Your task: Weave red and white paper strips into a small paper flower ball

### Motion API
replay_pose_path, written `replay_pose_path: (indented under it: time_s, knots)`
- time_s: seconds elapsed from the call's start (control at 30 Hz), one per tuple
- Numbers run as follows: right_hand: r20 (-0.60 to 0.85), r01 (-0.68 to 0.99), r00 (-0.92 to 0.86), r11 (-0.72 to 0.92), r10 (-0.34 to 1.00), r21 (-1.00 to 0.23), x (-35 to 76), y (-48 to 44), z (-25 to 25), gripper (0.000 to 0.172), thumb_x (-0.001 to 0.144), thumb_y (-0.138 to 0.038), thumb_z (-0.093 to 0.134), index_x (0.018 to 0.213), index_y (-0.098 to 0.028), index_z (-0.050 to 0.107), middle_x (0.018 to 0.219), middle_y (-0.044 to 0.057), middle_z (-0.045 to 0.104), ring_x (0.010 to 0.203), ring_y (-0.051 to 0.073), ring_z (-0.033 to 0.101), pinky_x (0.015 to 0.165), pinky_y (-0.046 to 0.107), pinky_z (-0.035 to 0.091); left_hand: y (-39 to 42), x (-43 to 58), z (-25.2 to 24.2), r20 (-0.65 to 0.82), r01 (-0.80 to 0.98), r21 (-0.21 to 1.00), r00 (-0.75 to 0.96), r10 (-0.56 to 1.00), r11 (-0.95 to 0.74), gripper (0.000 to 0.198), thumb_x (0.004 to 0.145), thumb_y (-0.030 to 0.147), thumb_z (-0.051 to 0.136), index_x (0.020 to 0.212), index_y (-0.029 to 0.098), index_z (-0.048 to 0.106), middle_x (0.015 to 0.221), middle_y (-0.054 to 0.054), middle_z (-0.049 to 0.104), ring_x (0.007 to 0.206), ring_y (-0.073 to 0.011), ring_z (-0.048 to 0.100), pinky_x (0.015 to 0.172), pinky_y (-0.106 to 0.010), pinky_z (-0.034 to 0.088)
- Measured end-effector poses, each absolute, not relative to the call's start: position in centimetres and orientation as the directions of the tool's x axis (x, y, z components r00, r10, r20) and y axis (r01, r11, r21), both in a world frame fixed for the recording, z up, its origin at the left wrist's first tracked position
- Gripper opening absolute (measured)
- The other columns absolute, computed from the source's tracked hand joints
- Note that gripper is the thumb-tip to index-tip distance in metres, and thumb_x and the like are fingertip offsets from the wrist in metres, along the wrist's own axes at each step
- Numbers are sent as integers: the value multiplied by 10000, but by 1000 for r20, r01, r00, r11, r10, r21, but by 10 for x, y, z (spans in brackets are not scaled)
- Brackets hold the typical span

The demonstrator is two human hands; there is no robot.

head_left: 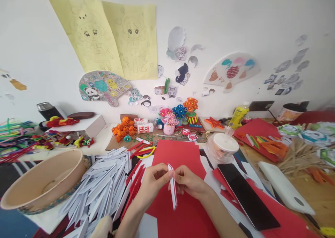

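Between my two hands is a narrow folded paper strip (173, 195), white with a red edge, held upright at a slight tilt over red paper sheets (176, 150). My left hand (160, 175) pinches its upper part between thumb and fingers. From the other side, the fingertips of my right hand (187, 179) are closed on the same strip near the top. Left of my hands lies a large heap of folded white paper strips (98, 185), with red folded strips (134, 184) beside it.
A beige bowl (44, 182) stands at the left. To the right are a black phone (247, 196), a white power bank (285, 187) and a lidded cup (225, 143). Behind are flower pots (169, 128), orange flowers (124, 128) and a yellow bottle (239, 116).
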State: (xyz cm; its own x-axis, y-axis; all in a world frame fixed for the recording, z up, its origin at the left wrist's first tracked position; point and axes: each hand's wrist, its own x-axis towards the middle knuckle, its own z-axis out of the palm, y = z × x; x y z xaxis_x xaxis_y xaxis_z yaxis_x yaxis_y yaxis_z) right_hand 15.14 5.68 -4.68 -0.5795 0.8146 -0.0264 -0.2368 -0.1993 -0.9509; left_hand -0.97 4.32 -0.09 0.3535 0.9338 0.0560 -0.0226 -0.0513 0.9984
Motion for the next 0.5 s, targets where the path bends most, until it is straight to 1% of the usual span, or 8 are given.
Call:
replay_pose_path:
  time_s: [0.17,0.3,0.37,0.5]
  knots:
    - [-9,-206,-538,-142,843,-968,149,58,-44,613,709,-708,666,644,-101,718,554,23,606,425,75,419,447,231,354,45,-13,0,83,51,993,331,940,-106,395,849,519,605,701,161,678,609,11,535,586,-139,511,616,-259,429]
    - [12,-164,-474,-75,881,-984,147,58,-43,535,717,-654,702,616,-129,664,490,-37,508,432,85,429,438,225,332,48,-16,1,99,128,981,314,944,-146,372,872,494,575,764,164,709,704,-24,607,676,-169,546,642,-263,429]
    - [22,-139,-450,-46,893,-989,147,58,-43,515,734,-633,701,600,-140,634,476,-49,482,427,85,431,432,224,318,50,-18,0,109,159,973,313,943,-165,362,865,485,584,765,162,715,736,-37,628,708,-179,552,655,-265,428]
    - [30,-87,-415,-7,909,-996,146,60,-44,516,750,-628,689,584,-145,620,467,-48,482,420,89,440,424,226,309,52,-20,-2,128,209,958,297,946,-195,371,861,476,584,691,163,692,666,-20,584,646,-156,498,603,-248,391]
